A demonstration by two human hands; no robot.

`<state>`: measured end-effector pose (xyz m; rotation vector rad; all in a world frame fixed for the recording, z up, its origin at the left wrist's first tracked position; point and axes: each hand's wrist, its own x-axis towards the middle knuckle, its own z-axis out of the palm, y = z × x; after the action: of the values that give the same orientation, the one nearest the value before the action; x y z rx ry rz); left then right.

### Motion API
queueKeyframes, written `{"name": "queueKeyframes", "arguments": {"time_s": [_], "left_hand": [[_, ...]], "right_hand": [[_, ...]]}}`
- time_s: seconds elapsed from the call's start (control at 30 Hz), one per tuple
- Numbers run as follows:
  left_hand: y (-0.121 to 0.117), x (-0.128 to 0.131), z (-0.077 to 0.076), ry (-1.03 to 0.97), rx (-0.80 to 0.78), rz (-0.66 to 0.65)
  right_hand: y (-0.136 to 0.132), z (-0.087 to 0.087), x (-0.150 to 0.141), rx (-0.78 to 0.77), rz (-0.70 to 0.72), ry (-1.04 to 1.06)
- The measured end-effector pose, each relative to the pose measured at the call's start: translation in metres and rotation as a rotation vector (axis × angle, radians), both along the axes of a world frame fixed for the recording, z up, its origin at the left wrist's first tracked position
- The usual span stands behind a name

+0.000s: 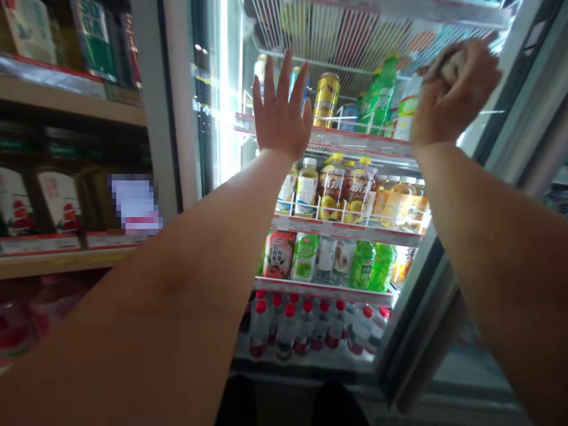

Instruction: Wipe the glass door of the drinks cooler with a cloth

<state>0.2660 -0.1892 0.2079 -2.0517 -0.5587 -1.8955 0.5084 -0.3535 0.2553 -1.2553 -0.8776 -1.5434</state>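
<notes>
My left hand (283,115) is raised inside the lit drinks fridge, its fingers spread and nothing in it. It is nearest the front of the upper shelf, left of a gold can (326,97). High on the right, by the fridge's side, my right hand (465,97) is closed. Between its fingers shows a small crumpled greyish cloth (453,66), mostly hidden by the hand. A tilted green bottle (385,89) and a white-and-green container (406,115) stand on the shelf between the hands.
Lower shelves hold tea bottles (332,186), cartons (278,254) and red-capped water bottles (288,328). A wire rack (328,35) spans the top. The open door (448,331) is at right. Left, a separate shelf (71,94) carries large bottles. My feet show below.
</notes>
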Motion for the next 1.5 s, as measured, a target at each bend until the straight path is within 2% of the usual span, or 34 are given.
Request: {"name": "queueKeyframes", "arguments": {"time_s": [0.1, 0.17, 0.2, 0.37, 0.43, 0.5, 0.57, 0.63, 0.73, 0.8, 1.0, 1.1, 1.2, 1.33, 1.4, 1.5], "left_hand": [[-0.01, -0.005, -0.007, -0.009, 0.009, 0.026], [-0.018, -0.009, -0.011, -0.011, 0.013, 0.032], [-0.021, -0.01, -0.012, -0.01, 0.006, 0.025], [-0.024, -0.011, -0.013, -0.008, -0.021, 0.014], [-0.025, -0.01, -0.014, 0.002, 0.018, 0.069], [-0.026, -0.01, -0.015, 0.005, 0.047, 0.112], [-0.028, -0.01, -0.015, -0.004, 0.05, 0.121], [-0.029, -0.01, -0.016, -0.012, 0.038, 0.103], [-0.029, -0.01, -0.016, 0.002, 0.014, 0.07], [-0.03, -0.01, -0.015, 0.009, 0.004, 0.077], [-0.032, -0.013, -0.014, 0.032, -0.004, 0.138], [-0.031, -0.013, -0.014, 0.047, -0.005, 0.139], [-0.031, -0.013, -0.014, 0.016, -0.026, 0.063], [-0.03, -0.013, -0.014, 0.013, -0.049, -0.019], [-0.028, -0.013, -0.012, 0.023, -0.046, 0.017], [-0.026, -0.012, -0.01, 0.042, -0.043, 0.101]], "right_hand": [[-0.002, -0.014, -0.017, -0.143, -0.022, -0.311], [-0.001, -0.019, -0.023, -0.22, -0.008, -0.39], [0.0, -0.019, -0.022, -0.205, 0.005, -0.37], [0.005, -0.011, -0.007, 0.123, 0.064, -0.088], [0.003, -0.014, -0.009, 0.08, 0.051, -0.179], [0.0, -0.021, -0.015, -0.051, 0.028, -0.32], [-0.001, -0.025, -0.02, -0.132, 0.019, -0.361], [-0.001, -0.022, -0.017, -0.065, 0.029, -0.231], [0.002, -0.012, -0.005, 0.145, 0.079, 0.107], [0.003, -0.011, -0.002, 0.197, 0.102, 0.191], [-0.004, -0.028, -0.021, -0.073, 0.012, -0.264], [-0.003, -0.025, -0.017, 0.019, 0.04, -0.097], [-0.002, -0.02, -0.011, 0.101, 0.05, 0.061], [-0.006, -0.028, -0.021, -0.056, -0.017, -0.112], [-0.007, -0.033, -0.027, -0.087, -0.028, -0.147], [-0.008, -0.034, -0.031, -0.032, -0.006, -0.045]]}}
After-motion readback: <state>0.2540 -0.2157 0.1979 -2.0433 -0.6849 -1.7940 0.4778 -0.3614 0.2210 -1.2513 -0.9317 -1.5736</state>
